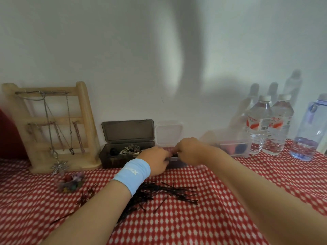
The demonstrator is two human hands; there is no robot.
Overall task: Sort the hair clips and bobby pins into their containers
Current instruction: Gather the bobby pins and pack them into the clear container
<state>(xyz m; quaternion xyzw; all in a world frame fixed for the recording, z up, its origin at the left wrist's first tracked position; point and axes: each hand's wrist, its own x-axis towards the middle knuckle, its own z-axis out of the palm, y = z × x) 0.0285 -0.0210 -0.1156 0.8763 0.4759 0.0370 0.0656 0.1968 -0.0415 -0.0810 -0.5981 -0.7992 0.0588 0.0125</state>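
Reaching past loose pins [166,193], left hand [155,160] and right hand [190,151] are meeting at the clear box [176,160], likely loading pins, grips impossible to tell; next, gathering more.

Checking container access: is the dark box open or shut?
Open. The dark box has its lid hinged up against the wall, contents showing.
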